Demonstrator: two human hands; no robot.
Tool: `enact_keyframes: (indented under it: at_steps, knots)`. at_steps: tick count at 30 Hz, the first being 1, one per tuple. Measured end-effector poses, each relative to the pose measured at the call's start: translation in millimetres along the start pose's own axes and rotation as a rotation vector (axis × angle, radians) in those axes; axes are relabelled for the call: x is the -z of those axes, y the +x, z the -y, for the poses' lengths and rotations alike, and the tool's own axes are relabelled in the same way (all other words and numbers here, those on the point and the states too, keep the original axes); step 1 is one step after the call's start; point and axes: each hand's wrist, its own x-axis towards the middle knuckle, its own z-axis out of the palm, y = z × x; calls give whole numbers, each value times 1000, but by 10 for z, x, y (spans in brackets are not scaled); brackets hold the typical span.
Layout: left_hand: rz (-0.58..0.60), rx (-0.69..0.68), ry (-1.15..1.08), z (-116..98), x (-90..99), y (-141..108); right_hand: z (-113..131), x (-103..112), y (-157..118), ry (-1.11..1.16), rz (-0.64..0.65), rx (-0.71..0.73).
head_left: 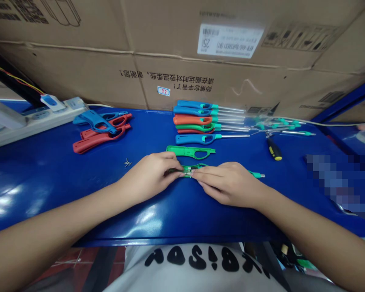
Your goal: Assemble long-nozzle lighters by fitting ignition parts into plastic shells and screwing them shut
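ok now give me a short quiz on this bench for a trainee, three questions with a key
1. True or false: the left hand and the right hand both touch the green lighter body.

2. What colour is the lighter shell lying just beyond the hands?
a) red
b) green
c) blue

3. Fill in the blank: the screwdriver has a handle of black and ____.

Key: 1 true; 2 b; 3 yellow
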Motion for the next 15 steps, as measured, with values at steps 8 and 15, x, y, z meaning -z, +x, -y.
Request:
enact_keyframes:
  at_steps: [8,15]
  knots:
    - [7,-4,26,-5,2,-16,32,15,15,37,-8,-68]
    - [9,-9,11,-16,7,-21,27,-2,21,76,-14,-102]
